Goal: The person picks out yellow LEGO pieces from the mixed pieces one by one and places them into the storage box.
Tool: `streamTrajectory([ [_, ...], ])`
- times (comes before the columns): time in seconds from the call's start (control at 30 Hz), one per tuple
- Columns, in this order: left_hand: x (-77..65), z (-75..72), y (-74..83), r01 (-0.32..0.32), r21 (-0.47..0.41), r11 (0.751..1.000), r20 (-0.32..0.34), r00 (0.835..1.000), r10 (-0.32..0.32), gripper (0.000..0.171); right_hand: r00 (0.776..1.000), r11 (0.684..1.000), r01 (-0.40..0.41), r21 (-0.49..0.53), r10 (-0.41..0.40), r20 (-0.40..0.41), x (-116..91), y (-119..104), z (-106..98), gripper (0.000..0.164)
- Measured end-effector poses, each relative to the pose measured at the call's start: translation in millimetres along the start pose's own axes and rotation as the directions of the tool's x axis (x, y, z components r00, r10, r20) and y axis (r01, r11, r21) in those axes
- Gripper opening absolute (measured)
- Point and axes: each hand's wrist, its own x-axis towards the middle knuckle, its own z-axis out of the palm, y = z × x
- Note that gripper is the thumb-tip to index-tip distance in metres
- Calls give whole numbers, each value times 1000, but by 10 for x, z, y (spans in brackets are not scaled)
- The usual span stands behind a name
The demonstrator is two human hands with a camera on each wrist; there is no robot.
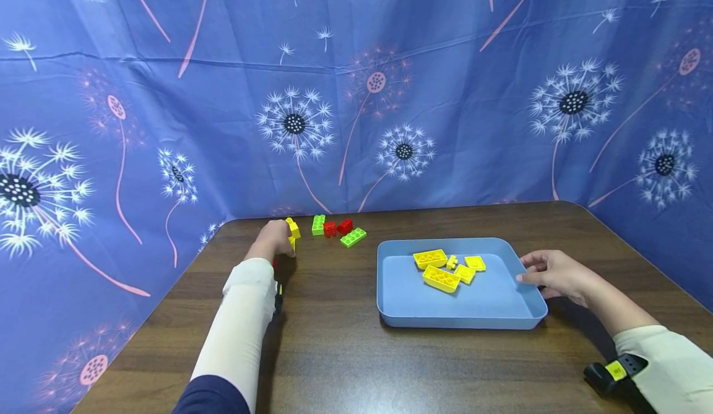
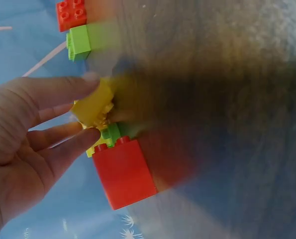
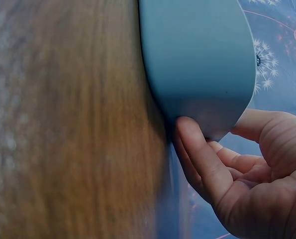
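Note:
At the table's far left, my left hand (image 1: 271,239) has its thumb and fingers around a yellow toy building brick (image 2: 94,103), pinching it in the left wrist view. A large red brick (image 2: 125,174) stands close by my fingertips, with a green brick (image 2: 111,131) partly hidden behind it. My right hand (image 1: 559,276) grips the right end of a blue tray (image 1: 457,323), thumb at the rim and fingers against the outer wall. Several yellow bricks (image 1: 442,279) lie in the tray, some with their hollow undersides up.
Right of my left hand, along the table's back, lie two light green bricks (image 1: 353,237) and two red bricks (image 1: 345,226). Another yellow brick (image 1: 293,228) sits just behind that hand. A blue dandelion-print cloth (image 1: 356,123) hangs behind the brown wooden table (image 1: 334,352).

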Motion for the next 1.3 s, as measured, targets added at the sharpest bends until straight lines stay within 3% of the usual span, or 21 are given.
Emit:
streamTrajectory([
  [0.37,-3,49,30,-32,34,999,-24,999,33,45,1000,1000,-4,13,4,9,7,-6,-10,63],
  [0.73,-58,23,70,-48,15,999,-11,999,48,52,1000,1000,-4,-4,4,18,3,-7,-12,63],
  [1.03,-108,-30,124,-124,16,992,-47,991,125,51,1000,1000,10,5,-10,14,-15,-11,-8,61],
  [1.3,-172,-62,308,-231,40,972,-82,969,233,50,1000,1000,3,8,-3,17,-17,-21,3,60],
])
